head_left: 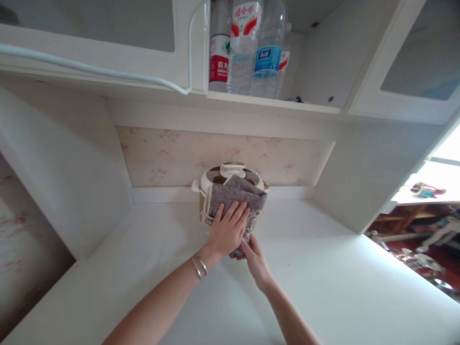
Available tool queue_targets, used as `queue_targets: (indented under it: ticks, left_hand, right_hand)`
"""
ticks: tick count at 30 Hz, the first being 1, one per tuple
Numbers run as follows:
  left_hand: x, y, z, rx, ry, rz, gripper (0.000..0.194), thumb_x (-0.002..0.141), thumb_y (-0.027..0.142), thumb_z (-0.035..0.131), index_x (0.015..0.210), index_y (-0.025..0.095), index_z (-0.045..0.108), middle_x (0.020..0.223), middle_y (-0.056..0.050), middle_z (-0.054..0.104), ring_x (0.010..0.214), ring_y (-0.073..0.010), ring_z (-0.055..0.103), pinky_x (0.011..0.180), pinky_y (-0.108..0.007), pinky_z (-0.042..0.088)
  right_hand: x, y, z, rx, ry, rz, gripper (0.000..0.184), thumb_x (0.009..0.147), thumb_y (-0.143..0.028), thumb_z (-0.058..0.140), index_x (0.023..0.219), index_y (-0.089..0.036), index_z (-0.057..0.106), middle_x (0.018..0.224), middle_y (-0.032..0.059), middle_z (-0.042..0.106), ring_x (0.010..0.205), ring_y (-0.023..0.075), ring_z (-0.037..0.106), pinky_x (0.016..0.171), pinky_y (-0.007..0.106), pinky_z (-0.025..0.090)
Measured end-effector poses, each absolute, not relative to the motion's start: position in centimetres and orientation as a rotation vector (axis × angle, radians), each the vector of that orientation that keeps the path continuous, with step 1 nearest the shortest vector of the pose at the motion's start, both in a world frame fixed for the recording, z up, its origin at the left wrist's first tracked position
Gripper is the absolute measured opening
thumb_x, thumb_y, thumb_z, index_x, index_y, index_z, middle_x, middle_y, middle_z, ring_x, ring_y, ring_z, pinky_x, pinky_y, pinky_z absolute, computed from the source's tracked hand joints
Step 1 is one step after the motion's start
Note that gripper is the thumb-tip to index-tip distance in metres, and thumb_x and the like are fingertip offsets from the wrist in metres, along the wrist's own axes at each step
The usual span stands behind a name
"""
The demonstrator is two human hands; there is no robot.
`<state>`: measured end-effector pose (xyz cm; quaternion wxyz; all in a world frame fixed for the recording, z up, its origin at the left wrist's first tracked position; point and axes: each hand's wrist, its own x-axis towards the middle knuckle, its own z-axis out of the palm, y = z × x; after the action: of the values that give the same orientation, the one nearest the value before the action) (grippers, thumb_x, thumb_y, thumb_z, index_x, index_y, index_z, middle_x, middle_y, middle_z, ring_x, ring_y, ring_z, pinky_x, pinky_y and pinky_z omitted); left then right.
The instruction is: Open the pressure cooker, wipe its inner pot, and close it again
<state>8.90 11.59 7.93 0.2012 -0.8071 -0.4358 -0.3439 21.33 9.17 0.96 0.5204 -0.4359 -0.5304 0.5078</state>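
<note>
A small white and brown cooker (215, 178) stands at the back of the white counter (323, 287), against the flowered back panel. A grey-brown cloth (247, 194) hangs over its front and lid. My left hand (227, 231), with bangles at the wrist, lies flat on the cloth with its fingers stretched out, pressing it against the cooker's front. My right hand (256, 258) is just below and to the right. Its fingers pinch the cloth's lower edge.
Several plastic bottles (247, 48) stand in the open cabinet above the counter. A white cable (89, 69) runs along the cabinet's underside. White side walls close in the counter on the left and right. Cluttered items lie beyond the counter's right edge (424, 258).
</note>
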Motion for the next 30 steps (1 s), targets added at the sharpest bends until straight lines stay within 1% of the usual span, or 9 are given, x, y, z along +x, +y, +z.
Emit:
queue_targets:
  ticks: [3,6,9,12,14,17,20,26,30]
  left_hand:
    - [8.9,11.5,4.8,-2.320,-1.142,-0.809,0.049,0.092,0.027,0.039,0.141,0.029,0.038,0.141,-0.005,0.045,0.132,-0.0217,0.037,0.113,-0.047,0.016]
    - [8.5,11.2,2.4,-2.378,-1.104,-0.676,0.048,0.093,0.029,0.038,0.141,0.031,0.038,0.141,-0.003,0.045,0.131,-0.0203,0.039,0.109,-0.043,0.026]
    - [7.5,11.3,2.2,-2.427,-1.077,-0.658,0.048,0.092,0.029,0.040,0.140,0.034,0.038,0.139,-0.001,0.048,0.127,-0.0190,0.044,0.108,-0.041,0.028]
    - [5.5,12.6,5.1,-2.456,-1.014,-0.718,0.048,0.091,0.030,0.042,0.138,0.038,0.038,0.137,0.001,0.050,0.126,-0.0197,0.045,0.113,-0.047,0.017]
    - [3.7,14.0,7.9,-2.424,-0.980,-0.762,0.047,0.090,0.034,0.044,0.137,0.037,0.041,0.141,-0.001,0.046,0.131,-0.0238,0.039,0.113,-0.054,0.005]
    - [1.6,16.2,10.6,-2.332,-1.051,-0.843,0.051,0.086,0.037,0.048,0.136,0.029,0.044,0.148,-0.005,0.035,0.138,-0.0278,0.024,0.113,-0.055,0.004]
    - [0.8,17.0,9.0,-2.335,-1.021,-0.838,0.050,0.084,0.035,0.050,0.133,0.028,0.048,0.145,-0.006,0.039,0.138,-0.0288,0.024,0.112,-0.057,0.005]
    - [0.7,16.1,0.6,-2.254,-0.920,-0.832,0.037,0.081,0.037,0.056,0.117,0.030,0.062,0.119,-0.008,0.063,0.122,-0.0289,0.046,0.110,-0.059,0.011]
    - [2.1,15.4,2.4,-2.280,-0.717,-0.772,0.041,0.087,0.038,0.050,0.128,0.033,0.053,0.123,-0.003,0.062,0.117,-0.0217,0.050,0.113,-0.053,0.004]
  right_hand:
    - [21.9,10.4,-1.0,-1.282,-1.408,1.070,0.029,0.080,-0.048,0.052,0.077,-0.019,0.053,0.067,0.0000,0.057,0.061,0.0140,0.052,0.054,0.024,0.040]
    - [22.9,10.8,-2.2,-1.492,-1.601,0.858,0.021,0.077,-0.038,0.053,0.067,-0.019,0.053,0.065,0.0008,0.059,0.061,0.0143,0.051,0.056,0.024,0.036]
    - [23.7,10.5,-2.4,-1.543,-1.684,0.767,0.018,0.074,-0.037,0.056,0.071,-0.019,0.056,0.071,0.0010,0.061,0.064,0.0141,0.051,0.058,0.024,0.035]
    - [24.4,10.0,-2.2,-1.495,-1.623,0.877,0.021,0.077,-0.040,0.055,0.075,-0.019,0.058,0.065,-0.0013,0.057,0.062,0.0132,0.049,0.057,0.024,0.034]
    - [24.7,9.8,-2.1,-1.491,-1.539,0.971,0.024,0.078,-0.042,0.052,0.073,-0.019,0.058,0.059,-0.0028,0.051,0.058,0.0126,0.046,0.054,0.024,0.032]
    - [24.7,9.8,-2.0,-1.499,-1.458,1.032,0.027,0.078,-0.044,0.052,0.073,-0.019,0.058,0.056,-0.0036,0.049,0.055,0.0118,0.044,0.052,0.024,0.030]
    - [24.4,9.8,-2.1,-1.478,-1.485,1.013,0.028,0.079,-0.044,0.051,0.073,-0.019,0.060,0.058,-0.0031,0.051,0.056,0.0118,0.045,0.053,0.023,0.031]
    - [24.0,9.3,-2.7,-1.562,-1.643,0.858,0.028,0.082,-0.043,0.047,0.077,-0.020,0.063,0.064,-0.0009,0.059,0.062,0.0135,0.050,0.055,0.023,0.030]
    - [23.5,8.6,-2.3,-1.666,-1.863,0.709,0.024,0.084,-0.038,0.047,0.082,-0.024,0.066,0.072,-0.0011,0.067,0.065,0.0134,0.056,0.055,0.023,0.027]
